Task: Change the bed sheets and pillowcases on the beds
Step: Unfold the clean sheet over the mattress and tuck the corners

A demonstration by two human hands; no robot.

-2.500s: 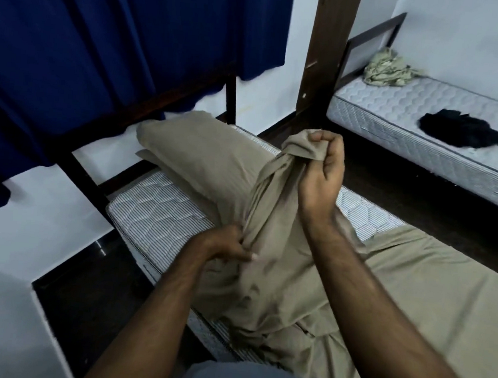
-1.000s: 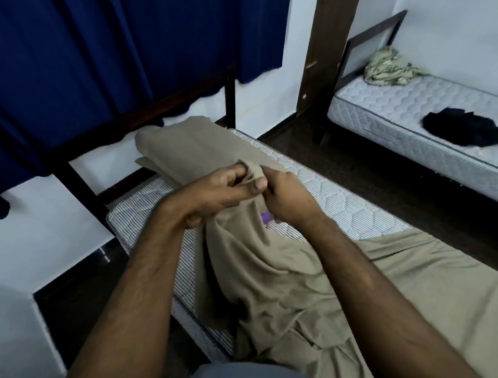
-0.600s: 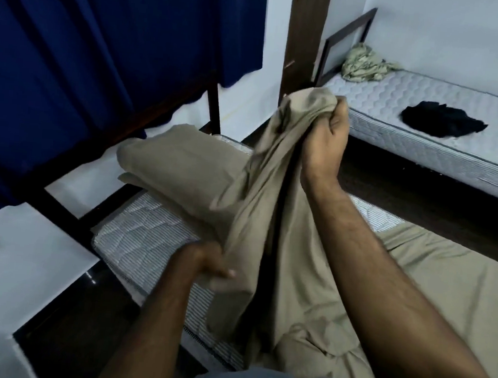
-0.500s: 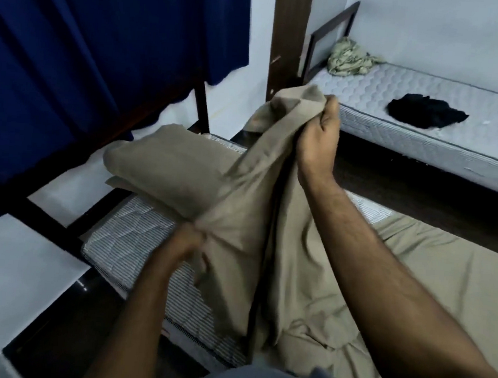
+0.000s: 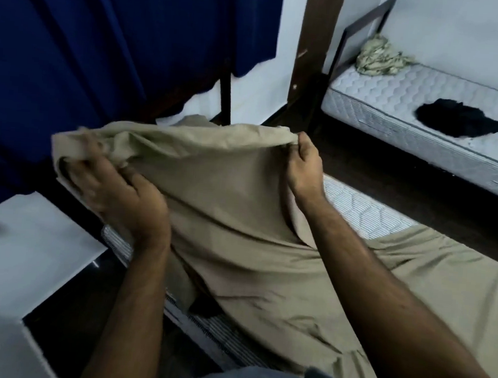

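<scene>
A tan bed sheet (image 5: 225, 205) lies over the near bed and is lifted at its head end. My left hand (image 5: 116, 190) grips a bunched corner of the sheet at the left, blurred by motion. My right hand (image 5: 303, 169) pinches the sheet's top edge at the right. Between my hands the edge is stretched wide and held above the mattress (image 5: 362, 209), whose quilted top shows to the right of my right wrist. The pillow is hidden behind the raised sheet.
A dark blue curtain (image 5: 104, 43) hangs at the left over a dark bed frame (image 5: 225, 97). Across a dark floor strip stands a second bare mattress (image 5: 404, 90) with a crumpled pale cloth (image 5: 377, 57) and a black cloth (image 5: 458, 120) on it.
My right hand came down from holding the sheet up high. My left hand moved out to the left, so the sheet's edge is now spread wide between both hands.
</scene>
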